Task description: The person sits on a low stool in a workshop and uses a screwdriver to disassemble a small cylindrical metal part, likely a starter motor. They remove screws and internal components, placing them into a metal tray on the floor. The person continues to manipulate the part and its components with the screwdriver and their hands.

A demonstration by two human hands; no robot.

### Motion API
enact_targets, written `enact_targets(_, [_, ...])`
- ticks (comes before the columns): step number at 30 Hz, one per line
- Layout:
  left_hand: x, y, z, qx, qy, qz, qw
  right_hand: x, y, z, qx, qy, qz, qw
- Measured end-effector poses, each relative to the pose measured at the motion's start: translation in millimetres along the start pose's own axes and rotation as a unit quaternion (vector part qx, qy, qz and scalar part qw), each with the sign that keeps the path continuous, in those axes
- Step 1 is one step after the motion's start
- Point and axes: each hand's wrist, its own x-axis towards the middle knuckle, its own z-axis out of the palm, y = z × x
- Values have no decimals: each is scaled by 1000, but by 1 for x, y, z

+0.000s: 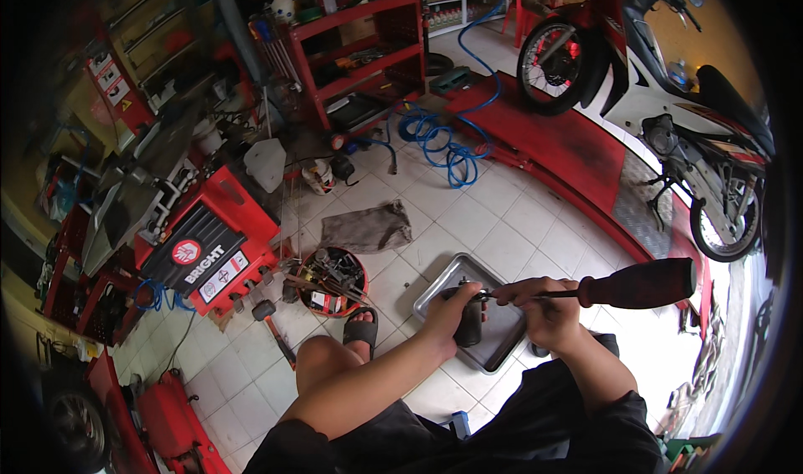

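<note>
Over a shallow metal tray (428, 297) on the tiled floor, my left hand (449, 313) is closed around a dark cylindrical part (469, 327). Its exact kind I cannot make out. My right hand (548, 311) grips a large screwdriver (636, 285) by the shaft. The thick red and black handle sticks out to the right of that hand. Leftward, the shaft runs toward the top of the dark part, where my fingers meet and hide its tip. Both hands are close together, above the tray's right half.
Left of my foot stand a round bin of tools and parts (339, 261) and a hammer (276, 332). Beyond lie a grey rag (368, 227) and a coiled blue hose (452, 152). A red machine (242, 206), a red tool cart (360, 14) and a motorcycle (661, 98) on a red lift platform (552, 135) surround the floor.
</note>
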Motion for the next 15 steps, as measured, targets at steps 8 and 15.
enact_targets(8, [12, -3, -13, -60, -80, -55, 993, -13, 32, -2, -37, 18, 19, 999])
enact_targets(15, [14, -7, -3, -27, -80, -51, 995, -14, 20, -17, -15, 18, 1, 1000])
